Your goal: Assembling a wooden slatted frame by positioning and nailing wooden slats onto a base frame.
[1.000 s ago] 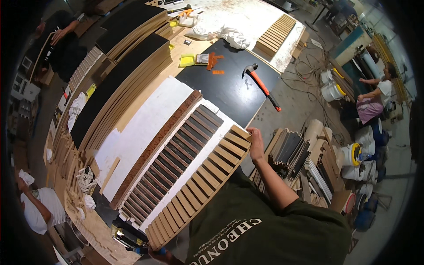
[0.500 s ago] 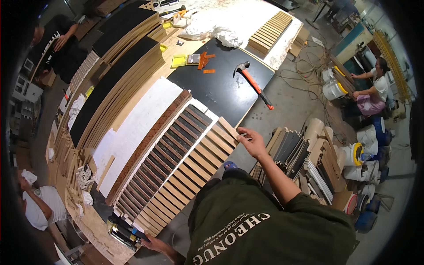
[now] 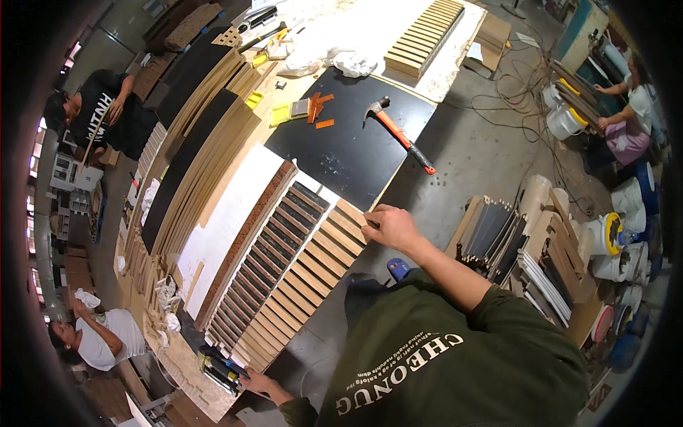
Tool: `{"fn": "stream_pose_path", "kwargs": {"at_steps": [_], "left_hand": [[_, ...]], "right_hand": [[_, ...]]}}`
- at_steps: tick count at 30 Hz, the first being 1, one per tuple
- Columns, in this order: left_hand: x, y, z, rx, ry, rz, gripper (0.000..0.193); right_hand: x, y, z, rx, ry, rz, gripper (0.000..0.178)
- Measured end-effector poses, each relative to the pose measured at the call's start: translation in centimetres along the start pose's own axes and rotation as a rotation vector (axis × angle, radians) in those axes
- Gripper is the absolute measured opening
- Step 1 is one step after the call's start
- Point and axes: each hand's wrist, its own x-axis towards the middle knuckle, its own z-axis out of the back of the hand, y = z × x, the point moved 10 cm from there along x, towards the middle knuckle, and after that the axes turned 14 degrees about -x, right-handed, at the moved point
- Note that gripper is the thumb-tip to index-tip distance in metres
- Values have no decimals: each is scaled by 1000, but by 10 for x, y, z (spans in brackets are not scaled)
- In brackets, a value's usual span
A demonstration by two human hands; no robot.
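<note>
A curved slatted wooden panel [image 3: 299, 274] of light slats lies along the near table edge. Beside it runs a row of dark brown slats [image 3: 265, 249] over a black backing, bordered by a long brown curved strip [image 3: 245, 238]. My right hand [image 3: 393, 226] pinches the outer end of the light panel's far slat, fingers closed. Down at the panel's near left end, my left hand [image 3: 259, 383] is closed at the black handle of a nail gun [image 3: 220, 370], which rests on the table corner. Its fingertips are partly hidden.
A claw hammer [image 3: 400, 135] lies on a black board [image 3: 348, 142], near orange pieces [image 3: 320, 107]. Stacked curved boards [image 3: 199, 167] stand left; another slatted panel [image 3: 425, 39] lies far off. Co-workers [image 3: 107, 107] are left and right. Timber offcuts [image 3: 498, 235] and buckets lie right.
The view has shifted, with the table now appearing slightly farther left and more floor showing at right. My right hand stays at the panel's far end, my left at the nail gun.
</note>
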Motion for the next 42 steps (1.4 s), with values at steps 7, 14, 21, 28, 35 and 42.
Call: {"fn": "stream_pose_path", "kwargs": {"at_steps": [7, 14, 21, 28, 35, 42], "left_hand": [[-3, -2, 1, -37, -48, -15, 39], [-43, -100, -16, 240, 37, -403, 30], [-106, -238, -148, 231, 396, -886, 54], [-281, -363, -273, -89, 1071, -1187, 31], [-367, -398, -329, 181, 1387, -1537, 29], [-406, -387, -343, 544, 1619, -1703, 27]], "right_hand": [[0, -1, -1, 30, 33, -22, 23], [-11, -30, -8, 300, -14, -134, 25], [-36, -44, -31, 544, 93, -325, 27], [-45, -58, -45, 761, 31, -406, 29], [-45, -58, -30, 738, -68, -331, 27], [-48, -59, -32, 693, -106, -282, 27]]}}
